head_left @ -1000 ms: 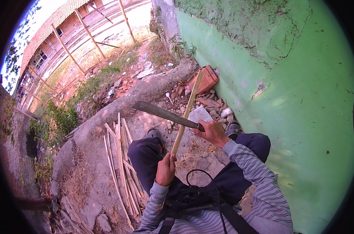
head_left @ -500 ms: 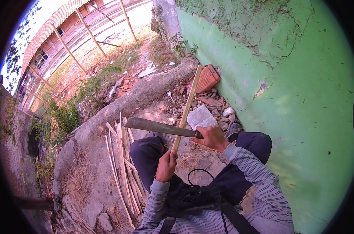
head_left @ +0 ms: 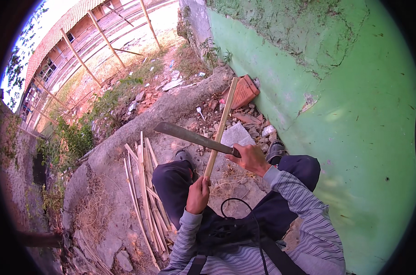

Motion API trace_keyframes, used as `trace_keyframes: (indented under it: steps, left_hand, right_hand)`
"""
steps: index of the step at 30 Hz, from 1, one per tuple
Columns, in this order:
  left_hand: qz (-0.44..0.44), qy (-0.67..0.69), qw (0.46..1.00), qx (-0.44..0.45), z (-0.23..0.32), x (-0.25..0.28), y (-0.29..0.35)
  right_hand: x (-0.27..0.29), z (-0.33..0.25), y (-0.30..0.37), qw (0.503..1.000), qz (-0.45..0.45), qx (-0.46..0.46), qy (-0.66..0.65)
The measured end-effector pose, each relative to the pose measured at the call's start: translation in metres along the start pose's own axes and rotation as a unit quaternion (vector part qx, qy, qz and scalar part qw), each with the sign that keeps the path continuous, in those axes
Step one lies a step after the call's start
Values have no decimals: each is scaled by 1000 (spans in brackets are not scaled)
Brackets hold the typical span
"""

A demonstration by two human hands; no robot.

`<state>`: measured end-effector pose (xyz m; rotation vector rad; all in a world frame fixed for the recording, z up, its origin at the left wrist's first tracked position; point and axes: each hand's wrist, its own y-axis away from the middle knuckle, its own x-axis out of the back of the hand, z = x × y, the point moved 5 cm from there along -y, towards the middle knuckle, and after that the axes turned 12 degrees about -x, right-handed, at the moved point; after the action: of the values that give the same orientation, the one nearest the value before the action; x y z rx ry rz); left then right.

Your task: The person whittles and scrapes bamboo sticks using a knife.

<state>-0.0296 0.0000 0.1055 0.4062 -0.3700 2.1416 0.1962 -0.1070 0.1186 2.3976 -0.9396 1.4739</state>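
Note:
My left hand (head_left: 198, 195) is closed round the near end of a long, pale wooden strip (head_left: 225, 112), which slants up and away between my knees. In my right hand (head_left: 249, 159) is the handle of a machete (head_left: 194, 136). Its broad, dark blade crosses over the strip and points up to the left. The strip's far end lies in front of a reddish hollow brick (head_left: 246, 92). To the left of my knee a loose pile of similar thin strips (head_left: 148, 197) rests on the ground.
A green plastered wall (head_left: 354, 137) rises close on my right. Rubble and a pale flat slab (head_left: 236, 136) lie ahead between my feet. A low, rounded concrete ridge (head_left: 157, 112) curves across the front and left. A black cable (head_left: 244, 201) loops over my lap.
The machete has tilted, its tip shifting right and upward while still crossing the strip. My left hand and the strip's near end have moved slightly right.

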Motion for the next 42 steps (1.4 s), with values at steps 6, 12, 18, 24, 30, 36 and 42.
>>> trace_keyframes:
  steps: [6, 12, 18, 24, 30, 36, 42]
  left_hand:
    - [-3, -28, 1000, -13, 14, 6, 5]
    - [0, -27, 999, -28, 9, 5, 8]
    - [-16, -34, 999, -1, 13, 7, 15]
    - [3, -41, 998, -38, 14, 7, 15]
    - [-32, -18, 999, 9, 5, 9, 39]
    - [-27, 7, 1000, 10, 12, 13, 27]
    - [-7, -9, 1000, -22, 14, 18, 42]
  right_hand:
    - [9, 6, -12, 999, 44, 20, 20]
    - [2, 2, -2, 999, 25, 12, 39]
    - [7, 16, -18, 997, 66, 12, 27]
    - [3, 3, 3, 999, 19, 48, 14]
    - [26, 46, -33, 993, 80, -83, -4]
    - [9, 12, 1, 1000, 25, 4, -14]
    - [23, 24, -17, 998, 44, 9, 50]
